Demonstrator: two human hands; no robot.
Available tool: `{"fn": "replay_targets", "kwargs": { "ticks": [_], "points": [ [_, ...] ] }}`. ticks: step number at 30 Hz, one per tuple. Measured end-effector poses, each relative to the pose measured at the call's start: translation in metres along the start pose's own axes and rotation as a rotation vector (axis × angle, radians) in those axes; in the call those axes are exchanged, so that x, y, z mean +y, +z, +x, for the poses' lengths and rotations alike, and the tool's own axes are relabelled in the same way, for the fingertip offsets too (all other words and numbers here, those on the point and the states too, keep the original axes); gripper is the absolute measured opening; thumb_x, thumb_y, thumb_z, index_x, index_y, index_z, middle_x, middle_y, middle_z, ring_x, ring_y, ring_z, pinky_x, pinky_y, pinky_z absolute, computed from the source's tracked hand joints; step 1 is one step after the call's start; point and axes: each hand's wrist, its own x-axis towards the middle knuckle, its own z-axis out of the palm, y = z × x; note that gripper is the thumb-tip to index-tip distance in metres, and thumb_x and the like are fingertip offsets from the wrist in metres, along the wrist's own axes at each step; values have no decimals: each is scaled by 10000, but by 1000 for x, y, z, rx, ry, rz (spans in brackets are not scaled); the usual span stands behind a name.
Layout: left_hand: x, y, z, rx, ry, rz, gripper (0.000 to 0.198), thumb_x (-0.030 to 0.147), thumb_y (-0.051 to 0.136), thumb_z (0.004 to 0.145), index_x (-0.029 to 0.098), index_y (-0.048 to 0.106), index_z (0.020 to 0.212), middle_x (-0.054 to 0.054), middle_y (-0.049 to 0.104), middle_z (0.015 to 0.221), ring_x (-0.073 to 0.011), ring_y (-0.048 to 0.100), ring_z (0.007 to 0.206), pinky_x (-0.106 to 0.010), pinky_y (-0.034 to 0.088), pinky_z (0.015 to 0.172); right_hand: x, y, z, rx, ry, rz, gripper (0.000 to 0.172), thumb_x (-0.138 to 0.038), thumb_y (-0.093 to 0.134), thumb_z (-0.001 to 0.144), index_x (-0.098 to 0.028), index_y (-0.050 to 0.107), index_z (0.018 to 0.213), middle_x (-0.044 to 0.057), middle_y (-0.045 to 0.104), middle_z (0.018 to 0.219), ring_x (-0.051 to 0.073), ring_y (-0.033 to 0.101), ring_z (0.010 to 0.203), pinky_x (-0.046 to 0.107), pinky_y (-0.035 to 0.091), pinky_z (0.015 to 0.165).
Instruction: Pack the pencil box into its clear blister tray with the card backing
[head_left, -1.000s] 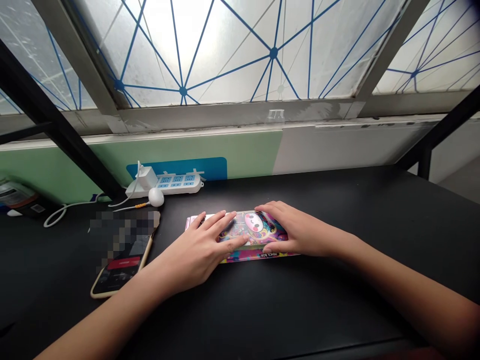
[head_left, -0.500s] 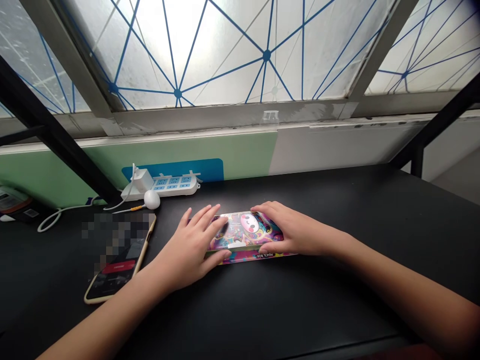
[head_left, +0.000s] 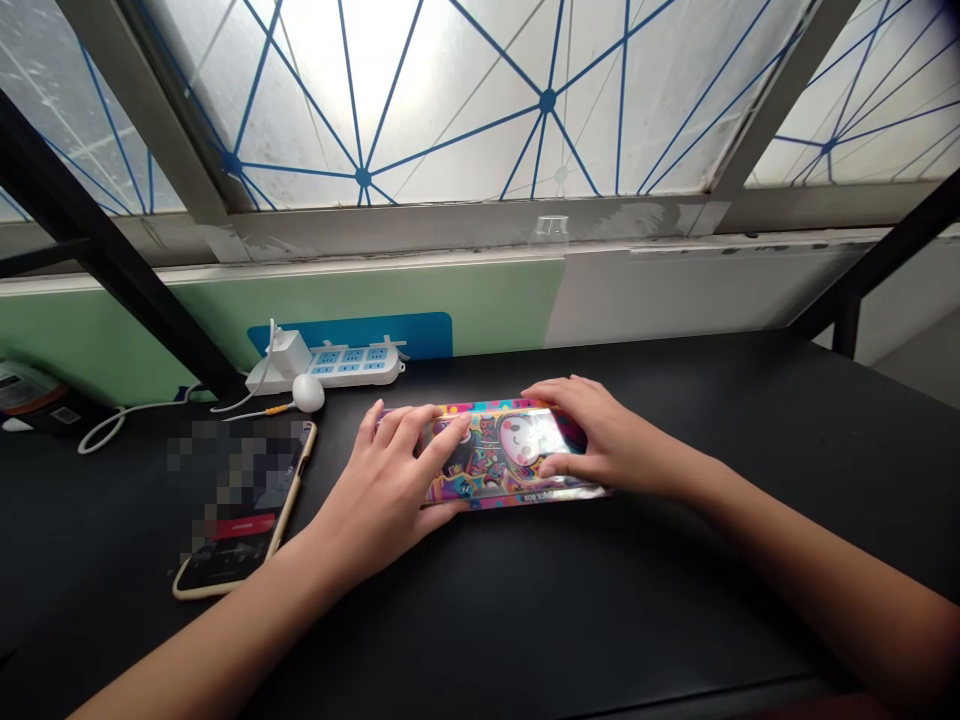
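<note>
Holding a pencil box (head_left: 510, 452) flat on a black desk (head_left: 600, 620), both hands straddling it, probably to keep it steady: left hand (head_left: 386, 482) with fingers spread over the lid, right hand (head_left: 600, 438) with fingers closer together, both thumbs at the front edge. Phone (head_left: 241, 510) sits just left.

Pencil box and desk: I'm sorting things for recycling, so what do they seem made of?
The pencil box looks like glossy printed plastic, or possibly coated tin, judging by its bright glare. The desk looks like matte black laminate, with only a soft sheen.
</note>
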Motion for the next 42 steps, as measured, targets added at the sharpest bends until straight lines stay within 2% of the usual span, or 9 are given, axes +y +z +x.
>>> {"fn": "replay_targets", "kwargs": {
  "ticks": [3,8,12,18,23,27,33,39,42],
  "points": [
    [4,-3,-1,81,32,73,701,384,756,884,205,460,1494,-201,549,1395,-378,510,1289,-681,234,1173,0,-4,1,80,-19,-44,661,-599,764,790,-241,584,1316,136,682,1255,352,609,1189,585,440,1043],
    [4,-11,1,130,35,92,819,616,678,885,188,414,1531,-228,531,1446,-414,479,1344,-715,164,1185,-3,-6,-1,177,-114,-112,725,-574,822,744,-211,566,1316,140,681,1195,333,636,1111,504,497,967],
    [-1,-21,2,197,-37,146,672,519,618,963,153,438,1498,-225,552,1454,-405,498,1350,-713,161,1184,-9,-8,-3,280,-219,-211,728,-543,840,744,-219,537,1321,122,697,1128,322,650,1040,491,485,947],
    [-1,-26,2,180,53,196,390,333,637,978,136,586,1311,-125,718,1068,-296,686,938,-570,462,1037,-27,-2,-8,338,-341,-366,404,-356,734,903,-207,526,1216,80,739,1012,241,703,870,458,465,994],
    [15,-15,-1,141,163,228,165,97,520,973,97,635,1091,-134,749,1021,-279,725,897,-513,543,961,-49,16,-15,226,-345,-468,188,-207,564,976,-165,576,1158,97,765,1031,253,732,873,441,533,890],
    [26,-11,-6,66,188,261,187,125,605,939,108,642,1121,-159,747,1068,-316,732,899,-485,594,820,-57,31,-16,185,-357,-458,259,-135,553,947,-114,634,1192,139,749,1167,303,707,1087,448,565,931],
    [23,-13,-4,-69,117,157,397,326,708,918,132,634,1255,-145,730,1144,-346,700,1000,-545,561,902,-58,38,-15,63,-294,-355,382,-219,569,963,-99,618,1323,180,631,1419,349,570,1334,525,502,1089],
    [20,-1,-3,-142,67,51,651,610,552,968,176,521,1453,-212,520,1519,-423,488,1387,-700,328,1126,-61,43,-17,-86,-264,-327,677,-405,624,958,-145,409,1545,166,310,1662,388,368,1486,605,415,1148],
    [15,2,-4,-163,-50,39,798,720,453,956,176,428,1539,-255,344,1626,-459,327,1492,-741,241,1145,-59,47,-16,-127,-255,-320,776,-490,667,927,-164,376,1569,149,291,1667,401,311,1509,639,358,1171]
  ]
}}
